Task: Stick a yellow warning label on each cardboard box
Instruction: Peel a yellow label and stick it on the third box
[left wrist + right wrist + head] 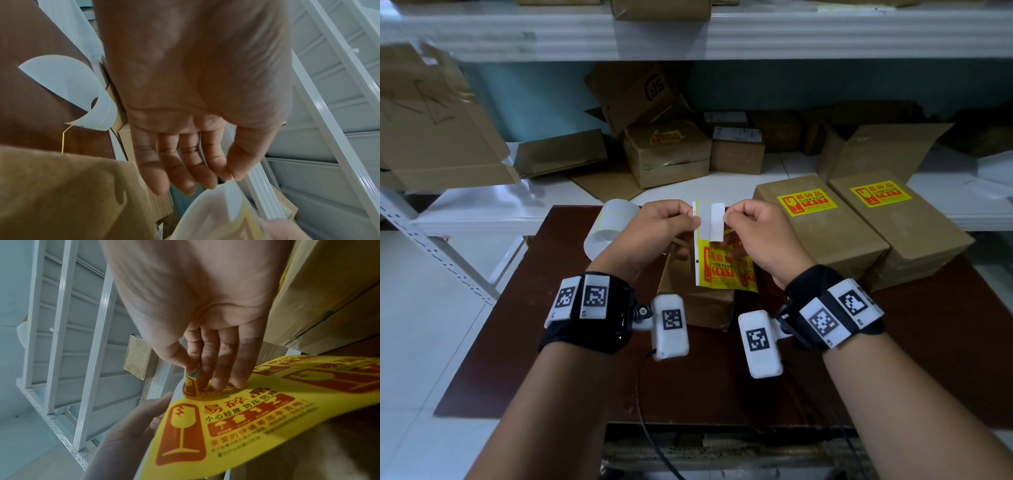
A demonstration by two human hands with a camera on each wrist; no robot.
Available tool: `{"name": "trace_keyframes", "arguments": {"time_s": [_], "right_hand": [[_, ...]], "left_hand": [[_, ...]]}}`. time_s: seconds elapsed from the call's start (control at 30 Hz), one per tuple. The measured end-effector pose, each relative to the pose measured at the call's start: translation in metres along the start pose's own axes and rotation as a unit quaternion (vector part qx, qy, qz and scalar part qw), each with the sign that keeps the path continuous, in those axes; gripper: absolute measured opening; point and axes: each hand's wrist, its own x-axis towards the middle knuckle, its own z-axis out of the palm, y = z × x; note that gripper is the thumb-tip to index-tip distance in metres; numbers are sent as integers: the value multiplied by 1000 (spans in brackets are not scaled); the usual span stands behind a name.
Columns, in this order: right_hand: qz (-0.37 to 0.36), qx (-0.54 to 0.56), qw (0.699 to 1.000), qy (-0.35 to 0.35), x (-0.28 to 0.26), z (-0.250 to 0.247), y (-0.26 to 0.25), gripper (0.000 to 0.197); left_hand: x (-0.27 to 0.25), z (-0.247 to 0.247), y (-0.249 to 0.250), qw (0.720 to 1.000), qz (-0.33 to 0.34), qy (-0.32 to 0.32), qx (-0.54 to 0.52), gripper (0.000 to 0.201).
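hidden: box (698,305) top (under label sheet (722,263)) | small print blurred

Two hands were in view: left hand (661,229), right hand (760,236), both pinching one strip of yellow warning labels (722,263). Strip showed at least two labels; exact count unclear. One white roll of backing paper (613,226) was on the bench (517,359). Three closed cardboard boxes were on the bench: two labelled, (822,222) and (900,219), one unlabelled (702,305) under the strip. On the shelf (482,212) behind, one more labelled box (667,154), plus several plain and flattened boxes, count unclear.
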Motion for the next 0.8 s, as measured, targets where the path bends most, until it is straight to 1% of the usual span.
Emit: {"name": "trace_keyframes", "arguments": {"time_s": [0.1, 0.2, 0.27, 0.33, 0.47, 0.57, 0.8], "right_hand": [[-9, -5, 1000, 8, 1, 0, 2, 21], [-25, -23, 999, 9, 2, 2, 3, 19], [-31, -23, 999, 8, 2, 2, 3, 17], [-29, -25, 999, 8, 1, 1, 2, 18], [-16, -19, 1000, 11, 2, 1, 2, 18], [-6, -9, 1000, 14, 2, 1, 1, 19], [4, -5, 1000, 20, 3, 0, 2, 19]], "left_hand": [[0, 3, 1, 1000, -11, -8, 11, 17], [0, 10, 2, 998, -23, -31, 41, 33], [-1, 13, 3, 998, -16, -32, 58, 29], [-1, 13, 3, 998, -9, -24, 66, 23], [-1, 11, 4, 998, -8, 1, 69, 19], [1, 10, 2, 997, -9, 13, 77, 23], [3, 4, 0, 996, -24, 38, 79, 24]]}}
